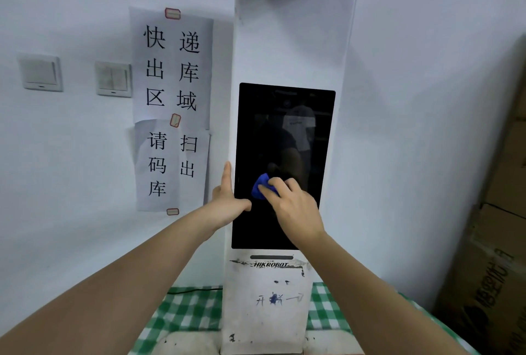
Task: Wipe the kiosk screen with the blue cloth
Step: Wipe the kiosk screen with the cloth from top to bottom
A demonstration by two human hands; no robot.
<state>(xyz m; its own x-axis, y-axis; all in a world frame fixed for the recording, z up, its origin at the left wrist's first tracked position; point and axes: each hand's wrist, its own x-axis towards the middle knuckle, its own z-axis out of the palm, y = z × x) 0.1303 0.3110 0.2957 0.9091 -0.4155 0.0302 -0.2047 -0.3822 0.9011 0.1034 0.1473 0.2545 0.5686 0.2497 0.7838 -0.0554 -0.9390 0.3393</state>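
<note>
Two bare forearms rise from the bottom of the view toward the white kiosk (287,41), which stands on a green checked tablecloth (185,312). The right hand (293,206) presses a bunched blue cloth (260,188) against the kiosk screen (284,132), low and toward its left edge; its fingers curl over the cloth, so only a small wad shows past the fingertips. The cloth looks soft, light and limp — best kept balled under the fingers so it does not slip on the glass, which is likely smooth, hard and better pressed gently. The left hand (227,201) holds nothing: its fingers lie straight along the kiosk's left side and its thumb rests on the screen's left edge, seemingly steadying the unit. How the cloth is folded beneath the palm is hidden.
</note>
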